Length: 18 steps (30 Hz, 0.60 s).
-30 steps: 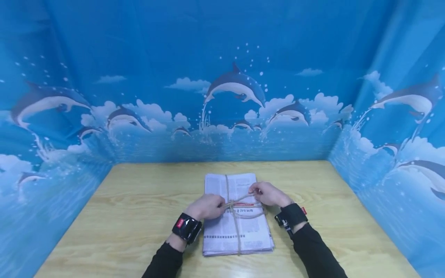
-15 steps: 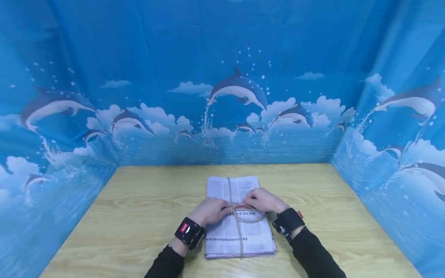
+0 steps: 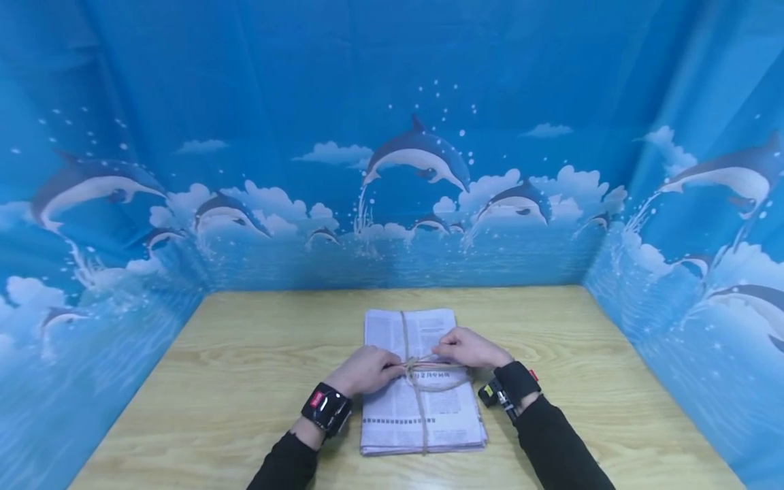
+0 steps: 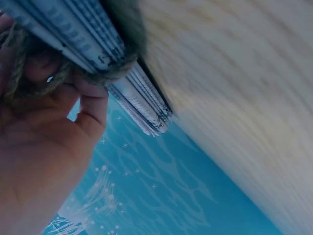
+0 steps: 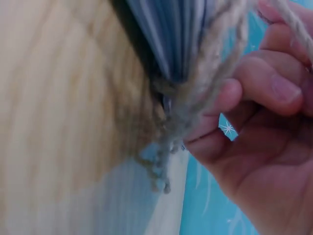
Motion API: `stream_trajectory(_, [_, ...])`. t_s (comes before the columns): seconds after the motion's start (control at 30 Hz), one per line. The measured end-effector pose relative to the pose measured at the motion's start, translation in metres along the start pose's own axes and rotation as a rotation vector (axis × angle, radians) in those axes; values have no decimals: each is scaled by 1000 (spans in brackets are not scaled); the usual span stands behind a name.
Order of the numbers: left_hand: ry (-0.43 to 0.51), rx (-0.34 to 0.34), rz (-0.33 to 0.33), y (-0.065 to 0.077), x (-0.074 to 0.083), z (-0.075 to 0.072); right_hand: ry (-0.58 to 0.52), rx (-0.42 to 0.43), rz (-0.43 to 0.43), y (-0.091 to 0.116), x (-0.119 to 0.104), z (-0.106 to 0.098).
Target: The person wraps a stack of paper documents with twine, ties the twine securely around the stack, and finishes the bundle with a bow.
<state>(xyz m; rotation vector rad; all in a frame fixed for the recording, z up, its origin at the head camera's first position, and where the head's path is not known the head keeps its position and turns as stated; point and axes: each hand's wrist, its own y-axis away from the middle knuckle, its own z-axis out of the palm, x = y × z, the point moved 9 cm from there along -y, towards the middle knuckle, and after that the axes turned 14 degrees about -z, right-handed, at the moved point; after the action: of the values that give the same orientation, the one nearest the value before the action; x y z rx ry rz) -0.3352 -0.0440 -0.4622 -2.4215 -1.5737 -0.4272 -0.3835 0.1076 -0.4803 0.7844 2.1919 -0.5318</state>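
A stack of folded newspapers lies flat in the middle of the table, bound crosswise with brown twine. On its top, the twine crosses at a knot, with loose loops lying to the right. My left hand pinches twine just left of the knot. To the right of it, my right hand pinches another strand of twine over the stack's right side. Twine runs among the fingers of the left hand in the left wrist view. In the right wrist view, twine passes beside the right hand.
The wooden table extends on both sides of the stack. A blue curtain printed with dolphins encloses its back and sides. Black bands carrying small cameras wrap the left wrist and right wrist.
My right hand has come in from farther out toward the knot, then drawn slightly back to the right. The twine loops have shifted; my left hand keeps its pinch beside the knot.
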Motion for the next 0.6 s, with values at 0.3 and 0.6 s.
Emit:
stream_trajectory(0.3, [-11, 4, 15, 2, 0, 0, -45, 4, -2, 4, 5, -4])
stream_trajectory(0.6, [156, 30, -119, 3, -25, -17, 24, -4, 13, 6, 3, -8])
